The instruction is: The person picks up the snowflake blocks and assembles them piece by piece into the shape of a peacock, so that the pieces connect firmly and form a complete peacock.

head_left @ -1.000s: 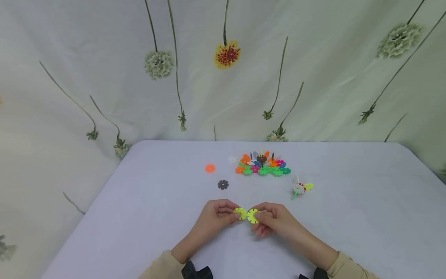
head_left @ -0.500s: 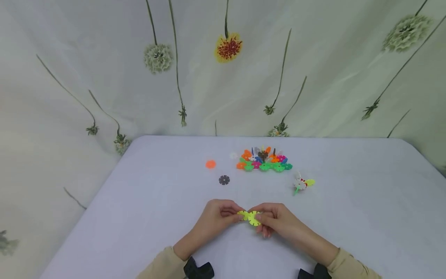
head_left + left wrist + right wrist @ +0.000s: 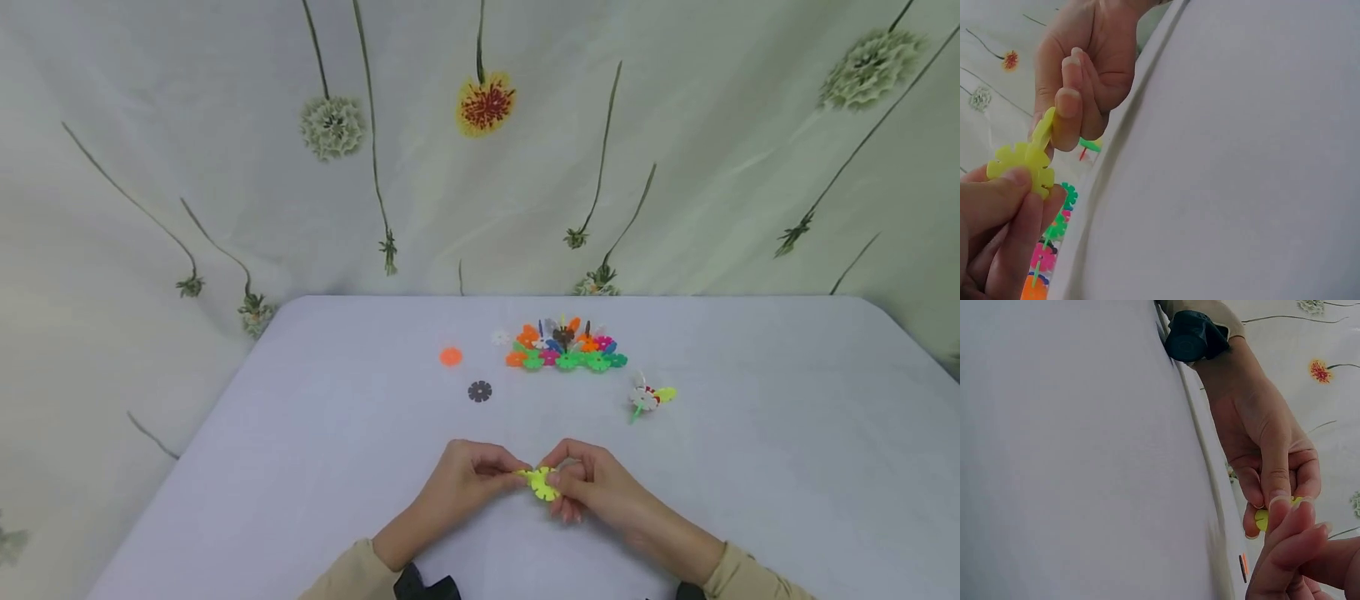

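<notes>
My left hand (image 3: 461, 487) pinches a yellow notched snowflake disc (image 3: 1011, 161) between thumb and fingers. Facing it, my right hand (image 3: 607, 492) grips a second yellow disc (image 3: 543, 486) by its outer edge. Seen from the left wrist, the two discs meet at their rims and stand at an angle, the left one face-on and the right one (image 3: 1040, 131) nearly edge-on. In the right wrist view the right hand's fingers cover most of the yellow. Both hands are close over the front middle of the white table (image 3: 337, 467).
Beyond the hands lie a dark grey disc (image 3: 480, 392), an orange disc (image 3: 451, 357) and a white disc (image 3: 501, 337). A colourful assembly of joined discs (image 3: 567, 360) stands at the back. Right of it sits a small white, red, green and yellow built figure (image 3: 645, 398).
The two yellow discs, side by side a second ago, have come together at their rims. The left disc has tilted to nearly edge-on in the head view, and both hands have shifted slightly nearer.
</notes>
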Motion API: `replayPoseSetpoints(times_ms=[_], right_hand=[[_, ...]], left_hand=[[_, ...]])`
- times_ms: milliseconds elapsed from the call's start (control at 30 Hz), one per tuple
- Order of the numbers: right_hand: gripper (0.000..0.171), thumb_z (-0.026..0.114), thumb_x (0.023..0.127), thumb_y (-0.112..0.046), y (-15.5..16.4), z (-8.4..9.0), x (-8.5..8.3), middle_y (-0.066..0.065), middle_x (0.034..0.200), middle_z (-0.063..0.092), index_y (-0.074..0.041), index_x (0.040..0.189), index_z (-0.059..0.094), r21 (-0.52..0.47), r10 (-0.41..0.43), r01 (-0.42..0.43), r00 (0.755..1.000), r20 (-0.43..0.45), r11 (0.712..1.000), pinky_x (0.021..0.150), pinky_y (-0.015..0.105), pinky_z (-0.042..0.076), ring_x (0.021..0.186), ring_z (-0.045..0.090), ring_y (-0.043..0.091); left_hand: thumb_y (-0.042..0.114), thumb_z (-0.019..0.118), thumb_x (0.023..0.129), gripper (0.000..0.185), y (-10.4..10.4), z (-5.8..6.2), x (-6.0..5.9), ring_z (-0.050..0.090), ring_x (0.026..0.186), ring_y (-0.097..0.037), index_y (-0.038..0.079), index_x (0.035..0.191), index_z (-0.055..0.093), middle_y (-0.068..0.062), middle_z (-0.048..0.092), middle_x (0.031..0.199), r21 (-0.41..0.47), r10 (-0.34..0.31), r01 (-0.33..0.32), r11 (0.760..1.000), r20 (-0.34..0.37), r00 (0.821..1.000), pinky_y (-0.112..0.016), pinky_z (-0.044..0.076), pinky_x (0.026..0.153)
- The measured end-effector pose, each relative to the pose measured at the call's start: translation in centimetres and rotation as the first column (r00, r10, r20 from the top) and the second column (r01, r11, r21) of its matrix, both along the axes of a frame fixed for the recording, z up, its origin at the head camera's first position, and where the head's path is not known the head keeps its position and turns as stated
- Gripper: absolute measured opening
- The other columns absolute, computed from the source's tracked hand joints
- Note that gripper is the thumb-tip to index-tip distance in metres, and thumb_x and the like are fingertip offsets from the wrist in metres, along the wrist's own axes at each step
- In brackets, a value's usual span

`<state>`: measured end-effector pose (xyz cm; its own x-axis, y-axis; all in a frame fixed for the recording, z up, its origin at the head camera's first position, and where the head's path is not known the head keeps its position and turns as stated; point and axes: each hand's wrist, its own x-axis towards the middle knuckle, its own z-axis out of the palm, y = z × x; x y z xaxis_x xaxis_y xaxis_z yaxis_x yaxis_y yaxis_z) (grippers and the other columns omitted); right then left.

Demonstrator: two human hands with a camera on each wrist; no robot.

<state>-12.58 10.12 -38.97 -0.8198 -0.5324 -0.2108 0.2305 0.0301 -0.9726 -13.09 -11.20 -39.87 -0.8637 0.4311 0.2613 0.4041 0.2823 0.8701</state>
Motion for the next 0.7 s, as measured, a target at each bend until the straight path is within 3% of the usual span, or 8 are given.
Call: replayPoseSetpoints(times_ms=[133,267,367,533,633,700], right_hand=[[0.019,0.058,0.092,-0.009,-0.2,0.0,0.0,0.007,0.065,0.061,0.004,0.105,0.055,0.029,-0.036,0.036,0.999,0.002,0.999,0.049,0.019,0.042,0.053,0.051,0.011],[0.029,0.059,0.093,-0.015,-0.4,0.1,0.0,0.008,0.073,0.063,0.004,0.112,0.051,0.024,-0.127,0.127,0.992,0.02,0.992,0.055,0.021,0.045,0.059,0.052,0.013],[0.028,0.06,0.092,-0.016,-0.4,0.2,0.1,0.009,0.081,0.065,0.004,0.11,0.05,-0.009,-0.155,0.155,0.986,0.061,0.988,0.061,0.023,0.048,0.066,0.055,0.015],[0.015,0.057,0.093,-0.012,0.1,0.4,-0.1,0.01,0.088,0.067,0.0,0.1,0.05,-0.033,-0.205,0.208,0.975,0.082,0.978,0.067,0.027,0.051,0.076,0.062,0.018],[0.013,0.055,0.094,-0.012,0.4,0.5,-0.6,0.01,0.089,0.067,-0.002,0.099,0.049,-0.036,-0.252,0.255,0.965,0.069,0.966,0.068,0.029,0.052,0.078,0.064,0.019],[0.013,0.055,0.094,-0.012,0.6,0.5,-0.9,0.009,0.088,0.066,-0.001,0.1,0.05,-0.037,-0.262,0.264,0.963,0.063,0.964,0.067,0.029,0.052,0.078,0.064,0.019]], left_hand=[[0.006,0.074,0.079,0.007,0.1,0.1,0.1,0.065,0.073,-0.006,0.002,0.086,0.074,-0.005,0.07,0.08,-0.006,0.009,-0.009,1.0,-0.035,0.999,-0.023,0.053,0.064],[0.005,0.074,0.079,0.009,0.4,0.3,-0.1,0.066,0.076,-0.007,0.002,0.087,0.073,-0.003,0.07,0.082,0.024,0.098,-0.098,0.995,-0.015,0.995,-0.023,0.053,0.066],[0.003,0.074,0.079,0.008,0.6,0.5,-0.2,0.066,0.077,-0.007,0.003,0.087,0.073,-0.001,0.07,0.083,0.034,0.149,-0.15,0.988,0.004,0.989,-0.022,0.053,0.067],[0.002,0.072,0.08,0.016,-0.1,0.8,-0.5,0.065,0.089,-0.012,0.003,0.096,0.072,-0.003,0.07,0.094,0.0,0.116,-0.117,0.993,0.038,0.992,-0.024,0.052,0.073],[0.004,0.072,0.081,0.023,-1.4,1.1,-1.8,0.064,0.092,-0.016,0.003,0.104,0.07,-0.005,0.068,0.101,-0.056,0.202,-0.2,0.978,0.043,0.978,-0.026,0.052,0.076],[0.007,0.073,0.081,0.029,-2.3,1.2,-3.0,0.063,0.088,-0.016,0.003,0.109,0.067,-0.007,0.065,0.103,-0.134,0.317,-0.311,0.941,0.025,0.948,-0.026,0.052,0.075]])
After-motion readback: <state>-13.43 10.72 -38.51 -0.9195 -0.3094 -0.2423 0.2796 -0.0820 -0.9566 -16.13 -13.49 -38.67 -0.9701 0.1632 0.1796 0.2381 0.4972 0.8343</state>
